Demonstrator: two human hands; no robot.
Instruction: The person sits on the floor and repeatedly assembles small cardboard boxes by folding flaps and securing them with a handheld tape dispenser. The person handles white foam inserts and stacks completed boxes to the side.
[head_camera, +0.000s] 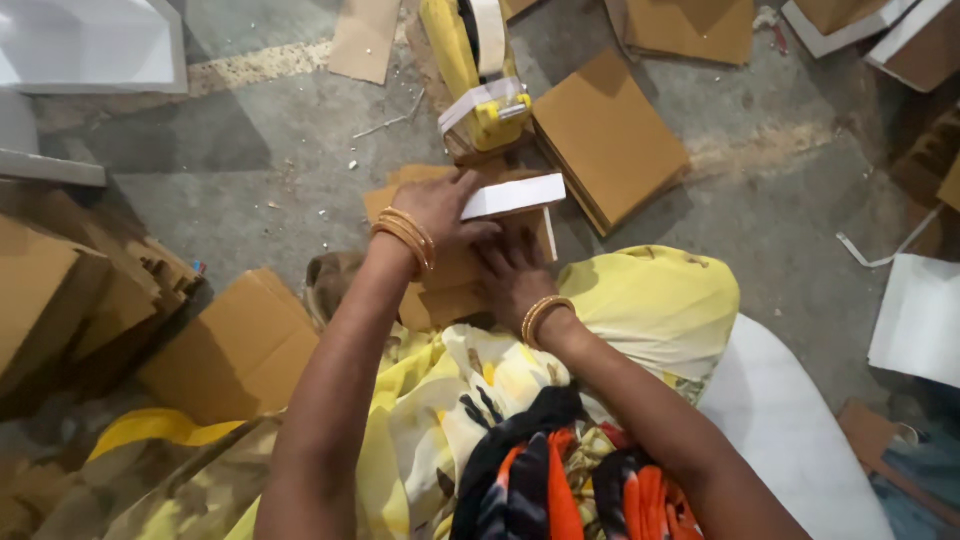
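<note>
The fingers of the left hand (437, 210) lie spread and flat, pressing down on the near end of a white folded card strip (515, 196); the strip goes out to the right from under the fingertips and its far end is free. The fingers of the right hand (513, 275) lie just below the strip, also flat, on a small stack of brown cardboard pieces (448, 285). If the right fingertips touch the strip itself, I cannot tell. Neither hand is clenched. Both wrists carry gold bangles (405, 235).

The strip and the stack rest in front of the person's lap, which is covered by yellow cloth (650, 300). Just beyond the strip stands a yellow tape dispenser (478, 75) with white tape on it. To its right lies a stack of brown cardboard sheets (610, 135) on the grey concrete floor (250, 170). More cardboard boxes (235, 345) lie at the left, and a white sheet (920, 315) at the right edge.
</note>
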